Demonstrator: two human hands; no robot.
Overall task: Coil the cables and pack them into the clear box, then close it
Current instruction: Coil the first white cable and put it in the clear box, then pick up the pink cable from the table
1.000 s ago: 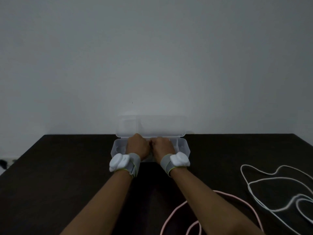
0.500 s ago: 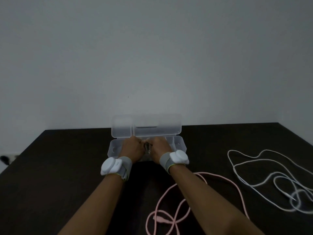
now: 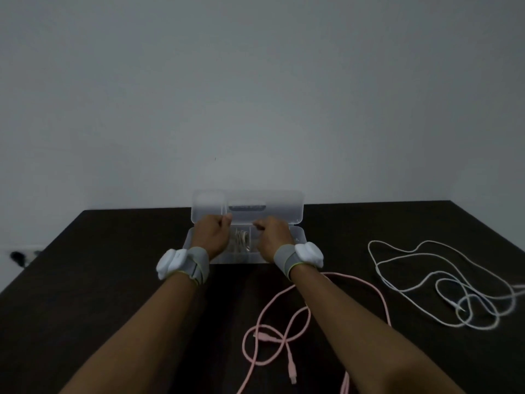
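Pretty bare room tbh. A plain grey-white wall (image 3: 255, 81) fills the whole upper half of the view, no windows, no pictures, just one tiny dark speck on it. The light is dim and flat, a bit brighter low on the wall near the middle, fading darker toward the top corners. Below it sits a very dark, almost black counter (image 3: 99, 280) with a matte top; its far edge runs right along the wall. Off the counter's left edge there's a pale strip with a small dark blob (image 3: 17, 255), too blurry to identify.
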